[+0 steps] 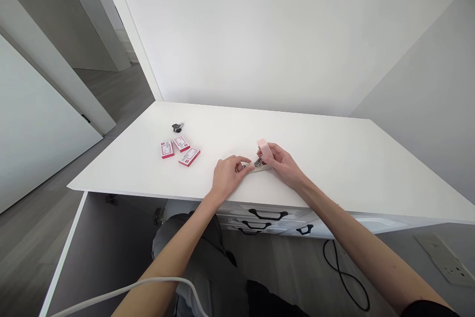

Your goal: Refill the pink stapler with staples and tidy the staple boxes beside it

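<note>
A pink stapler sits mid-table, spread apart, its top arm tipped up toward twelve o'clock and its pale base low on the white table. The right hand, at its three o'clock, has fingers closed round the raised arm, likely to keep the metal inner part exposed. The left hand, at its nine o'clock, curls thumb and forefinger nearly together at the base's end, perhaps steadying it; whether they truly grip cannot be told. Three small red-and-white boxes lie toward ten o'clock from the left hand, probably grouped there for easy reach; they look closed, contents hidden. A dark little gadget rests just beyond them. The drawers, at six o'clock, appear pushed in, hiding whatever they hold.
</note>
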### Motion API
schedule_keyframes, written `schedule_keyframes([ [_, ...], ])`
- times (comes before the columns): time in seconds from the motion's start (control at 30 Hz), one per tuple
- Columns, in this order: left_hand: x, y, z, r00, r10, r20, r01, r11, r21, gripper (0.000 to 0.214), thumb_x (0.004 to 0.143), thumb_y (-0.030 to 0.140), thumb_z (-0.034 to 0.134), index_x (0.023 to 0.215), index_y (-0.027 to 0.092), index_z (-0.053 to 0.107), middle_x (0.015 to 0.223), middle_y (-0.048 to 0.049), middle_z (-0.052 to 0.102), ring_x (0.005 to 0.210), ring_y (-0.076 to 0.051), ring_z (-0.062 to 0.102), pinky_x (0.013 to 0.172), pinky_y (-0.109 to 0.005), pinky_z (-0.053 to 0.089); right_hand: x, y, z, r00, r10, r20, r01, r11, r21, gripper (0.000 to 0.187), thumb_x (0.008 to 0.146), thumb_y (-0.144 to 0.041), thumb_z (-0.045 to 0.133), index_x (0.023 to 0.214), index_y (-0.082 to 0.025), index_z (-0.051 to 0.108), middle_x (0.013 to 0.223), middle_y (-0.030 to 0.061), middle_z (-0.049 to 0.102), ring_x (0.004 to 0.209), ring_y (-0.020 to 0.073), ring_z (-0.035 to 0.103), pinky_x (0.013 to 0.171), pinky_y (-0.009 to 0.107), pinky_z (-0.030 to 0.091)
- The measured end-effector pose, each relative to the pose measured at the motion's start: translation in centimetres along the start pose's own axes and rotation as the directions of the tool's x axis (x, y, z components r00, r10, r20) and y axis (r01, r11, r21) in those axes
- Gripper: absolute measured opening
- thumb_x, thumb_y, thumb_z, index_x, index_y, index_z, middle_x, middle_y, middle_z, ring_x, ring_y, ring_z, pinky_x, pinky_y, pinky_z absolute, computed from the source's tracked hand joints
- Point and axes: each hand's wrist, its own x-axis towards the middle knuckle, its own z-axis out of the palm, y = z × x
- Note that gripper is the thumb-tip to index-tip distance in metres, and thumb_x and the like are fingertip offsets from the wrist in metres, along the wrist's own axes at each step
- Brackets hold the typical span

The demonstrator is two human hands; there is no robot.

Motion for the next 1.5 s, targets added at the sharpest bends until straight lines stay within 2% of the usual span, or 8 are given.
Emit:
schedule_keyframes([
  [0.3, -0.1, 0.0, 0.0, 1.0, 0.021, 0.003, -0.021, 1.0, -0.001, 0.019, 0.094, 0.041, 0.076, 0.102, 0.026, 0.082, 0.077, 0.0018, 0.065, 0.072, -0.016, 0.06, 0.072, -0.031, 0.043, 0.2, 0.4, -0.2, 0.989, 0.02, -0.147, -0.001, 0.992, 0.128, 0.038, 0.078, -0.051, 0.092, 0.096, -0.024, 0.072, 0.117, 0.0074, 0.063, 0.11, 0.0267, 0.065, 0.099, 0.048, 0.057],
  [0.5, -0.2, -0.1, 0.1, 0.999, 0.032, -0.004, -0.033, 0.999, -0.033, 0.016, 0.094, 0.038, 0.076, 0.102, 0.025, 0.081, 0.078, 0.0016, 0.065, 0.074, -0.016, 0.06, 0.073, -0.032, 0.043, 0.0, -0.1, -0.2, 0.989, 0.042, -0.143, -0.024, 0.991, 0.13, 0.046, 0.08, -0.053, 0.089, 0.11, -0.025, 0.07, 0.107, 0.0053, 0.064, 0.104, 0.0263, 0.066, 0.091, 0.044, 0.057],
  [0.7, -0.4, -0.1, 0.0, 0.998, 0.059, -0.036, -0.061, 0.996, -0.059, 0.015, 0.094, 0.036, 0.075, 0.102, 0.024, 0.079, 0.081, 0.0012, 0.062, 0.074, -0.016, 0.058, 0.075, -0.032, 0.044, -0.1, -0.8, -0.1, 0.979, 0.032, -0.2, -0.002, 0.989, 0.148, 0.05, 0.082, -0.053, 0.085, 0.12, -0.028, 0.064, 0.117, 0.0062, 0.065, 0.11, 0.0265, 0.066, 0.081, 0.039, 0.059],
  [0.87, -0.5, -0.1, 0.1, 0.996, 0.068, -0.059, -0.071, 0.997, -0.042, 0.015, 0.095, 0.036, 0.074, 0.102, 0.024, 0.078, 0.082, 0.0008, 0.062, 0.076, -0.017, 0.058, 0.077, -0.031, 0.045, 0.0, -0.3, -0.6, 0.966, -0.011, -0.258, 0.03, 0.997, 0.069, 0.06, 0.087, -0.061, 0.077, 0.135, -0.031, 0.058, 0.134, 0.0087, 0.066, 0.126, 0.029, 0.066, 0.099, 0.046, 0.059],
  [1.03, -0.6, 0.0, -0.2, 0.987, 0.092, -0.133, -0.098, 0.994, -0.039, 0.014, 0.098, 0.034, 0.07, 0.105, 0.022, 0.075, 0.082, 0.0004, 0.06, 0.078, -0.018, 0.059, 0.082, -0.032, 0.047, -0.4, -0.1, -1.3, 0.944, -0.033, -0.329, 0.071, 0.992, 0.103, 0.07, 0.089, -0.067, 0.071, 0.146, -0.032, 0.048, 0.143, 0.0101, 0.065, 0.138, 0.0293, 0.062, 0.113, 0.051, 0.053],
  [1.2, -0.8, -1.6, -2.7, 0.952, 0.113, -0.283, -0.051, 0.975, 0.217, 0.022, 0.099, 0.034, 0.066, 0.117, 0.023, 0.07, 0.102, -0.0075, 0.062, 0.1, -0.027, 0.061, 0.098, -0.043, 0.047, -3.5, 0.0, -2.6, 0.903, -0.073, -0.422, 0.09, 0.996, 0.021, 0.058, 0.097, -0.065, 0.061, 0.144, -0.033, 0.049, 0.146, 0.0087, 0.063, 0.143, 0.0268, 0.058, 0.121, 0.053, 0.047],
  [1.33, -1.4, -4.2, -6.2, 0.911, 0.092, -0.401, 0.123, 0.869, 0.478, 0.041, 0.096, 0.04, 0.066, 0.131, 0.019, 0.063, 0.127, -0.0185, 0.057, 0.124, -0.04, 0.052, 0.11, -0.056, 0.041, -6.8, 0.9, -4.1, 0.838, -0.039, -0.545, 0.001, 0.998, -0.07, 0.047, 0.098, -0.06, 0.066, 0.135, -0.033, 0.057, 0.133, 0.008, 0.068, 0.133, 0.0267, 0.063, 0.117, 0.054, 0.05],
  [1.5, -2.6, -6.3, -8.8, 0.877, 0.013, -0.48, 0.298, 0.768, 0.566, 0.059, 0.091, 0.054, 0.066, 0.133, 0.013, 0.061, 0.137, -0.0266, 0.052, 0.13, -0.048, 0.047, 0.11, -0.064, 0.038, -8.1, 1.4, -4.3, 0.811, -0.034, -0.585, -0.039, 0.993, -0.111, 0.04, 0.095, -0.054, 0.072, 0.124, -0.029, 0.063, 0.121, 0.0084, 0.071, 0.122, 0.0278, 0.068, 0.11, 0.053, 0.054],
])
